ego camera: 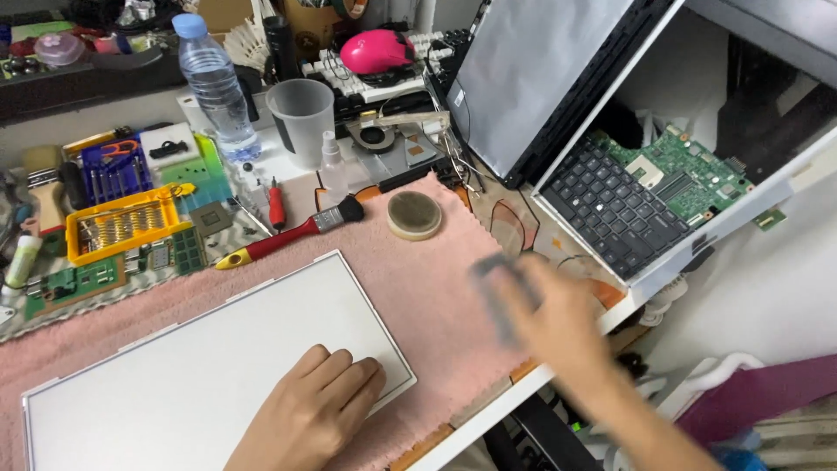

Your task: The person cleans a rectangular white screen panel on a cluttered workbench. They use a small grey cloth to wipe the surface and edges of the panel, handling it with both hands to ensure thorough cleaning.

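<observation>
My left hand (314,410) lies flat, fingers together, on the near right part of a white rectangular panel (218,358) that rests on a pink towel (427,288). My right hand (558,327) is blurred with motion over the towel's right edge and grips a small dark grey object (497,292) whose kind I cannot tell. The two hands are apart, with bare towel between them.
A red-handled brush (288,234) and a round tin (413,215) lie on the towel's far side. Behind stand a water bottle (214,83), a plastic cup (302,118), a yellow bit tray (122,225) and circuit boards (78,279). A laptop keyboard (615,214) and motherboard (684,174) sit right.
</observation>
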